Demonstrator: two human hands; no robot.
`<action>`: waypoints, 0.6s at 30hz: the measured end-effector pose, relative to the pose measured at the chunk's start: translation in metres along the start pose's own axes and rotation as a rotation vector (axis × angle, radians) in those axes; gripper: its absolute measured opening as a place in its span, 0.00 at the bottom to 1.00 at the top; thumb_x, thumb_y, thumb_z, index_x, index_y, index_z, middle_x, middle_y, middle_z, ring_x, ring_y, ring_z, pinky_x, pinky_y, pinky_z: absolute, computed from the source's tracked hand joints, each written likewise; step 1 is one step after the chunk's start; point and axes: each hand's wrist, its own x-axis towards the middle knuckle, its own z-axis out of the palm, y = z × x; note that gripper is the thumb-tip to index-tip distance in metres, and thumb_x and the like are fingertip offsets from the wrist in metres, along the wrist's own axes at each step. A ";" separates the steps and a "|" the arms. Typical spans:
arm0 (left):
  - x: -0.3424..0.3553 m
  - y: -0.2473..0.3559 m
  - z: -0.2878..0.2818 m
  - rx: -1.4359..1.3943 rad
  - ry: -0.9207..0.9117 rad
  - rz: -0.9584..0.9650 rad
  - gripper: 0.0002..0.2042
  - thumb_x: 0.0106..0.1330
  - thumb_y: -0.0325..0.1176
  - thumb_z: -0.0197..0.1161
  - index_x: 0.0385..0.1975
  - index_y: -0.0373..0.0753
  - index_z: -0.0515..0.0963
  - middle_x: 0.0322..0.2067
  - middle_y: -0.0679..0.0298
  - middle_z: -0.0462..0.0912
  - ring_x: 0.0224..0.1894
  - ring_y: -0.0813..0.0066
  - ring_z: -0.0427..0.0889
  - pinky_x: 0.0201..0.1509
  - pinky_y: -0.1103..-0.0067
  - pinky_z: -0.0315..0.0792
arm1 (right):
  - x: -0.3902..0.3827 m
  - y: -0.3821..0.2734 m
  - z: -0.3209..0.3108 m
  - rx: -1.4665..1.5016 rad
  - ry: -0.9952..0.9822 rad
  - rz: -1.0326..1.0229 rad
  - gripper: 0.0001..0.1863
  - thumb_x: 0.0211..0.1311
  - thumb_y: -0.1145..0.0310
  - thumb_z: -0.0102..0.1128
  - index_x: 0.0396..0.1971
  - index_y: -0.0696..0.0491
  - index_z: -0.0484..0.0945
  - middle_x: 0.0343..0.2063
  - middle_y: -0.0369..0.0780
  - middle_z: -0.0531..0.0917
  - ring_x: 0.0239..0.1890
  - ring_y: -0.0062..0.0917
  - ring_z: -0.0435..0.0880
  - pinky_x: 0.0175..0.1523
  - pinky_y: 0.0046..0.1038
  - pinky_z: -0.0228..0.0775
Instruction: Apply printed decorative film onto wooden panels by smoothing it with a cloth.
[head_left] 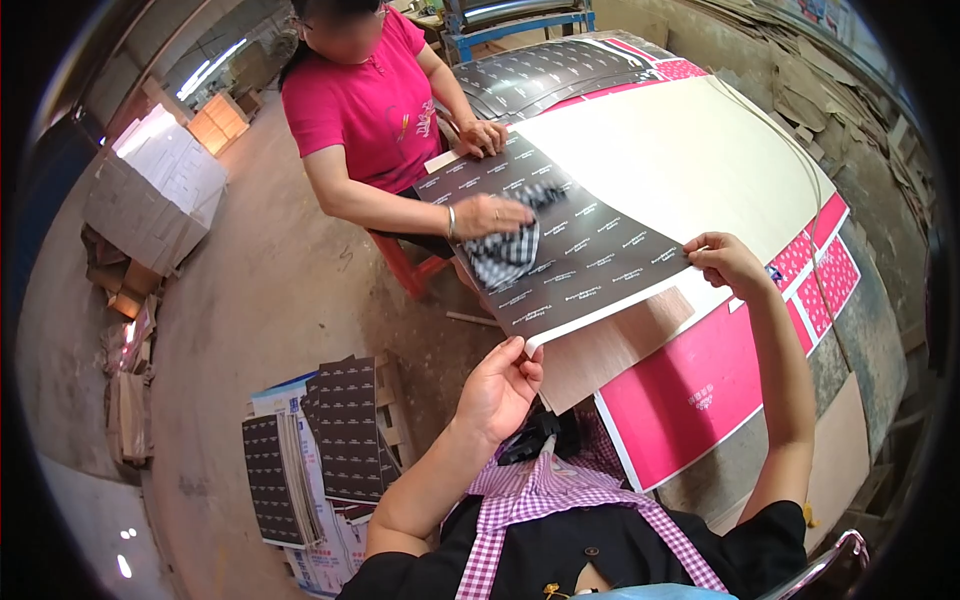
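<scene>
A dark printed paper sheet (612,252) with rows of small white lettering and a white edge lies in front of me. Its near left corner is pinched and slightly curled in my left hand (498,388). At the near right corner, my right hand (728,264) grips the sheet between thumb and fingers. Its near edge stands out over a brown board (610,345). Across from me, a person in a pink shirt presses a black-and-white checked cloth (508,258) on the sheet; their hand is blurred. Their other hand (483,137) rests on its far edge.
Under the work lie a large cream sheet (720,150) and pink printed sheets (690,400). More dark sheets (348,430) are stacked on a pallet at lower left. A red stool (405,265) stands by the other person. White stacked blocks (155,190) stand farther left.
</scene>
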 end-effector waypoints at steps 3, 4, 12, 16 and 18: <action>-0.002 -0.002 -0.002 0.015 0.013 -0.006 0.05 0.66 0.28 0.54 0.37 0.34 0.72 0.35 0.61 0.76 0.39 0.73 0.76 0.37 0.84 0.73 | 0.000 0.000 0.000 -0.022 0.002 -0.003 0.07 0.55 0.74 0.57 0.34 0.57 0.75 0.21 0.32 0.75 0.17 0.11 0.65 0.19 0.14 0.54; -0.002 -0.002 -0.002 0.015 0.013 -0.007 0.05 0.66 0.28 0.54 0.37 0.34 0.72 0.35 0.61 0.76 0.39 0.73 0.76 0.37 0.84 0.73 | 0.000 0.000 0.000 -0.022 -0.001 0.000 0.07 0.55 0.74 0.58 0.34 0.57 0.75 0.21 0.32 0.75 0.17 0.11 0.65 0.19 0.14 0.54; -0.004 -0.003 -0.003 0.024 0.020 -0.006 0.05 0.66 0.27 0.54 0.38 0.34 0.72 0.36 0.62 0.76 0.39 0.74 0.76 0.37 0.85 0.72 | 0.003 0.006 -0.001 0.003 -0.026 -0.040 0.05 0.56 0.75 0.55 0.34 0.57 0.76 0.20 0.32 0.75 0.16 0.11 0.66 0.19 0.15 0.54; 0.004 -0.009 -0.007 0.050 0.043 -0.049 0.05 0.65 0.26 0.55 0.38 0.35 0.72 0.38 0.62 0.76 0.42 0.74 0.75 0.37 0.86 0.71 | 0.018 0.017 0.004 -0.094 0.032 -0.066 0.04 0.57 0.76 0.54 0.32 0.58 0.76 0.19 0.33 0.75 0.16 0.12 0.67 0.17 0.15 0.55; 0.006 -0.012 -0.007 0.070 0.046 -0.057 0.04 0.65 0.26 0.54 0.38 0.35 0.72 0.38 0.62 0.76 0.42 0.74 0.75 0.37 0.85 0.71 | 0.023 0.023 0.004 -0.122 0.027 -0.060 0.04 0.57 0.75 0.54 0.32 0.58 0.76 0.19 0.33 0.75 0.16 0.12 0.67 0.17 0.15 0.55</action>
